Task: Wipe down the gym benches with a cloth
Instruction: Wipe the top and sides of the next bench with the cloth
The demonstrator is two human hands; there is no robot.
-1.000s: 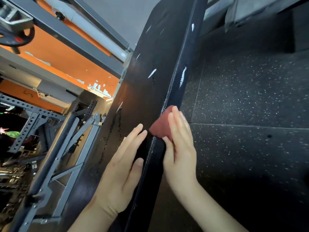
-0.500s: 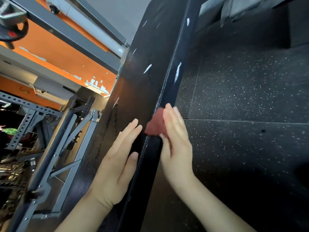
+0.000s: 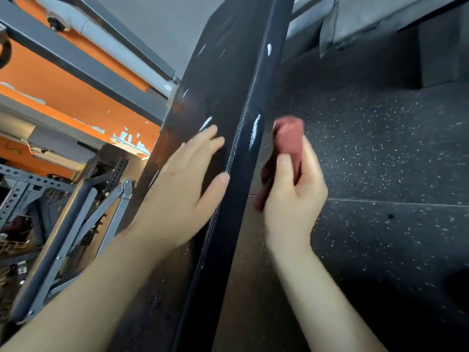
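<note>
Risks first.
- The cloth (image 3: 289, 135) is bunched into a narrow roll, not spread flat. A wad like that meets the vinyl in a thin strip, so a pass along the long side edge of the bench pad (image 3: 228, 97) will likely leave unwiped bands.
- The white scuff (image 3: 255, 130) on that side edge looks like worn or cracked covering, judging by its rough texture. Drag the cloth hard over it and you may catch fibres or lift more of the skin. Go lightly there.
- The cloth's loose lower end hangs below your grip. If your pinch slackens mid-stroke, it drops to the rubber floor (image 3: 380, 148) and picks up grit.
- The pad seems steadied only by your flat palm, so a strong sideways push could rock it toward the steel rack (image 3: 76, 212).

Hand pose.
- Your left hand (image 3: 182, 189) lies flat on the pad's top face, fingers straight and slightly spread, gripping nothing. The thumb tip reaches the stitched seam (image 3: 238, 138) at the top edge.
- Your right hand (image 3: 294, 199) is beside the side edge, on the floor side, with the thumb across the front of the cloth and the fingers curled behind it, pinching it. The upper end of the roll sticks out past the fingertips, level with the scuff.
- Motion blur hides whether the cloth touches the side face. It is just beside it at least.
</note>
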